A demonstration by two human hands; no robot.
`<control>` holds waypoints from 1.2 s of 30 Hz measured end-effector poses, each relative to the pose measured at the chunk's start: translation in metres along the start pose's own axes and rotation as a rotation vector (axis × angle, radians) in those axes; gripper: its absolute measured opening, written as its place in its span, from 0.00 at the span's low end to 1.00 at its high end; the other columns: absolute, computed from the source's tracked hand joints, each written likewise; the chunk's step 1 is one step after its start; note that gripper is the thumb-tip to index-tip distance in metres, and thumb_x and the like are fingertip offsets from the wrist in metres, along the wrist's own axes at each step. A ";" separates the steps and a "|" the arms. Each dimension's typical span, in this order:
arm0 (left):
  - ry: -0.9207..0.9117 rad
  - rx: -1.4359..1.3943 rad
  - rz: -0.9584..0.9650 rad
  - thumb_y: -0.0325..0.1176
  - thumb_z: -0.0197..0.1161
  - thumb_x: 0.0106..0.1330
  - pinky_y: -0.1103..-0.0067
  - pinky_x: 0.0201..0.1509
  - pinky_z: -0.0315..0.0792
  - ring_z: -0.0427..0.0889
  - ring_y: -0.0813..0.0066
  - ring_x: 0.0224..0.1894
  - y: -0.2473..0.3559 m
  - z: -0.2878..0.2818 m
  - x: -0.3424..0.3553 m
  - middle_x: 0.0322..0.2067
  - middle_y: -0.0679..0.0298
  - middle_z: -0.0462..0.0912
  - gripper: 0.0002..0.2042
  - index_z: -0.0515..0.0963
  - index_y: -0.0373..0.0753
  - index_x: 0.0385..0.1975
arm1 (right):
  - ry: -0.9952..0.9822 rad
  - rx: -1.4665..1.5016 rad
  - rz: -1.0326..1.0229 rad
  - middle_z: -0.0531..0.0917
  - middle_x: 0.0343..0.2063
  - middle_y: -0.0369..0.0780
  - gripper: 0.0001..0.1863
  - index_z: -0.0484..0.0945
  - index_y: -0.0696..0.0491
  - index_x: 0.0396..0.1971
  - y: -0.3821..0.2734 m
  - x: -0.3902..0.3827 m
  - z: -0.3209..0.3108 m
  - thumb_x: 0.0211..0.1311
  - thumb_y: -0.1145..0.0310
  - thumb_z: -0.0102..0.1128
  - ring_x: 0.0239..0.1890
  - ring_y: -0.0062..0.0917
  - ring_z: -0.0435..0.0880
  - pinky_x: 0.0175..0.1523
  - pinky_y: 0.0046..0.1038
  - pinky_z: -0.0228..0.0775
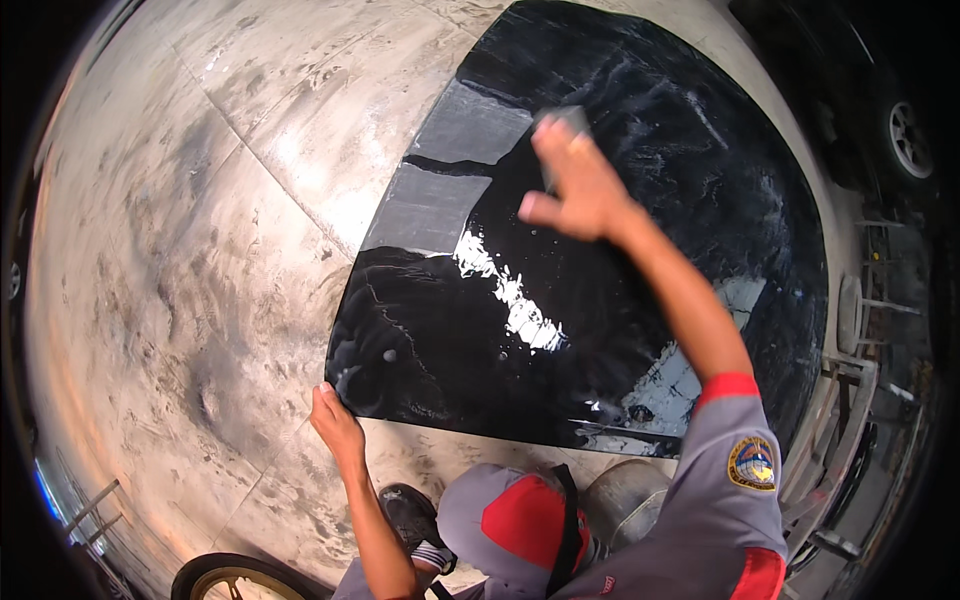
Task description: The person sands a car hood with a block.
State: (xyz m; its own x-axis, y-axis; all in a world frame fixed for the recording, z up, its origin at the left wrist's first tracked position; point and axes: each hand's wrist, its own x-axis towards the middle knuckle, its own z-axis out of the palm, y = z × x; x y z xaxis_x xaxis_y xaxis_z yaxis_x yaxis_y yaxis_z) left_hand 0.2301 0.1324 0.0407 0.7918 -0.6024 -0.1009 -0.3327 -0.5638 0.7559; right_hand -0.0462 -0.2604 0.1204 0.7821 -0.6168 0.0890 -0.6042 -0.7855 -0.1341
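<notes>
A large black curved panel [620, 290], shaped like a car hood, spreads in front of me with a wet, glossy surface. Two dull grey patches [430, 208] show along its left side, and another pale grey patch [665, 388] lies near its lower right. My left hand [338, 425] holds the panel's near left corner, fingers bent around the edge. Over the upper middle, my right hand [582, 185] is smeared by motion. Under its fingers is a thin grey pad [572, 117], held against the surface; its exact kind is too blurred to tell.
Stained pale concrete floor [190, 250] lies to the left. A dull metal rounded container [630, 500] stands below the panel by my body. A wheel [245, 580] is at the lower left, metal frames [835, 430] at the right, and a dark vehicle's wheel [908, 140] farther back.
</notes>
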 end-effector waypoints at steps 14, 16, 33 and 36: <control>-0.009 0.139 0.017 0.38 0.44 0.82 0.61 0.35 0.64 0.66 0.46 0.27 -0.001 -0.002 0.001 0.24 0.43 0.71 0.19 0.69 0.28 0.31 | 0.011 -0.029 0.297 0.54 0.75 0.57 0.59 0.55 0.68 0.72 0.070 0.032 -0.013 0.62 0.26 0.48 0.79 0.46 0.49 0.80 0.41 0.43; 0.014 0.099 0.082 0.38 0.44 0.82 0.61 0.36 0.65 0.67 0.46 0.27 -0.002 -0.002 0.001 0.24 0.43 0.71 0.19 0.69 0.28 0.31 | 0.125 -0.027 0.475 0.54 0.75 0.58 0.61 0.55 0.69 0.71 0.106 0.059 -0.011 0.60 0.25 0.49 0.79 0.49 0.48 0.80 0.41 0.42; 0.007 0.234 -0.006 0.39 0.42 0.82 0.58 0.39 0.67 0.73 0.36 0.32 -0.002 -0.001 0.004 0.29 0.37 0.77 0.21 0.74 0.26 0.34 | -0.217 0.016 0.218 0.46 0.77 0.57 0.63 0.48 0.69 0.74 0.033 -0.064 -0.033 0.59 0.26 0.52 0.80 0.46 0.42 0.81 0.43 0.33; 0.006 0.197 0.004 0.40 0.42 0.82 0.58 0.40 0.67 0.73 0.36 0.32 -0.002 -0.001 0.005 0.29 0.37 0.77 0.22 0.74 0.26 0.35 | -0.096 -0.127 0.235 0.49 0.76 0.57 0.62 0.49 0.69 0.74 0.086 -0.062 -0.024 0.61 0.27 0.51 0.80 0.46 0.45 0.81 0.43 0.37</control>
State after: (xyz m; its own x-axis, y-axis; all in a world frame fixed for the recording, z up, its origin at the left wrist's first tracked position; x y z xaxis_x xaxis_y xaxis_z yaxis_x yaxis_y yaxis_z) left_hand 0.2350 0.1315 0.0394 0.7933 -0.6015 -0.0936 -0.4290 -0.6615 0.6151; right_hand -0.1503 -0.2910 0.1267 0.6253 -0.7800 -0.0244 -0.7803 -0.6252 -0.0148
